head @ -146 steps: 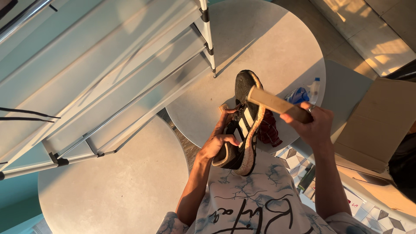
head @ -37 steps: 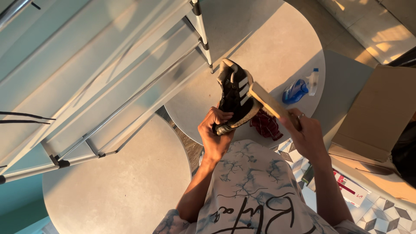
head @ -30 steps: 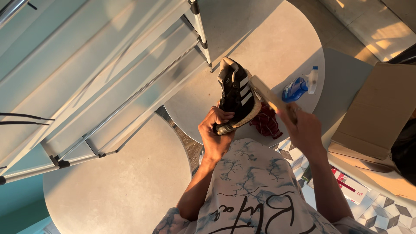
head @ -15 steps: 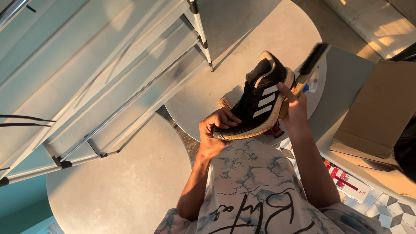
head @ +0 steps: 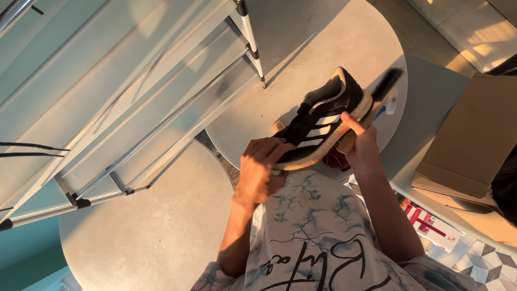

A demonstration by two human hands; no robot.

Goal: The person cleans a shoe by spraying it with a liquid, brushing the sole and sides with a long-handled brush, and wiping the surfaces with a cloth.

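Both bare forearms rose from the bottom of the head view and converged in front of the chest. The left hand (head: 259, 170) was raised with its wrist bent, the back of the hand facing the camera, and its fingers (head: 269, 144) were curled closed around what it gripped. The right forearm ran up steeply from the lower right. The right hand (head: 360, 145) sat higher and farther out than the left, its thumb (head: 350, 121) stretched upward and pressed flat, the remaining fingers wrapped shut underneath, mostly hidden from view.
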